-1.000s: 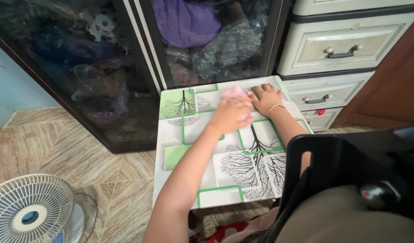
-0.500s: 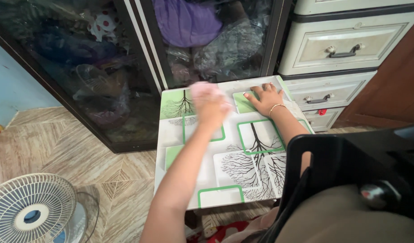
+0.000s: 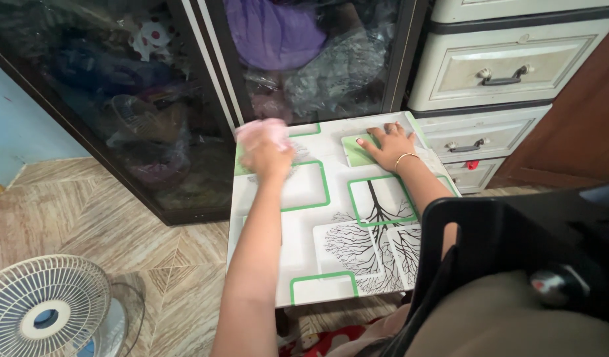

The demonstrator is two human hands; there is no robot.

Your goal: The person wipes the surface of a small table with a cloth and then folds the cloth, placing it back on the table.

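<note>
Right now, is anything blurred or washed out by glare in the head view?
Head view: the left hand and its pink cloth are motion-blurred; the dark glass cabinet doors carry reflections; the right hand and tree-patterned tabletop stay sharp.

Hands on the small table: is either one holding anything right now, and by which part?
The left hand grips a bunched pink cloth under its palm and fingers; which part cannot be told. The right hand lies flat on the table, holding nothing.
</note>
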